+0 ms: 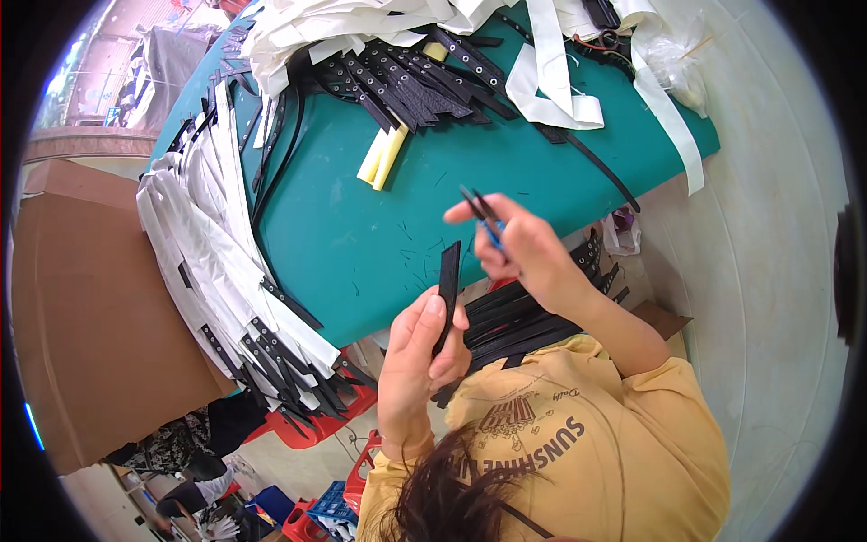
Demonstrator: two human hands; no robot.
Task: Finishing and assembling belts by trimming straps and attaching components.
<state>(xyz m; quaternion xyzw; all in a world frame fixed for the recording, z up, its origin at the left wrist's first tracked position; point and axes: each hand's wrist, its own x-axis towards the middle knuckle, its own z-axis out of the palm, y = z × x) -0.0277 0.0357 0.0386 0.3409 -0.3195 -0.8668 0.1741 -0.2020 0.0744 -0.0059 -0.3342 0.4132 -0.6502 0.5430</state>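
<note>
Between the thumb and fingers of my left hand (417, 350) is the end of a black belt strap (450, 275). It points upward in front of the green table's near edge. My right hand (537, 253), just right of it and slightly blurred, grips small thread snips (493, 231) with a blue handle. Their dark blades point up and left, apart from the strap. Short bits of black thread (414, 248) lie scattered on the green tabletop (334, 217) beyond my hands. More black straps (510, 312) lie across my lap below the table edge.
A pile of black eyelet belts (415, 86) with white wrapping (352, 23) covers the far side. Yellow rolls (383, 158) lie before it. White-wrapped belts (194, 226) hang over the left edge beside a cardboard box (99, 316). A white strip (673, 126) dangles at right.
</note>
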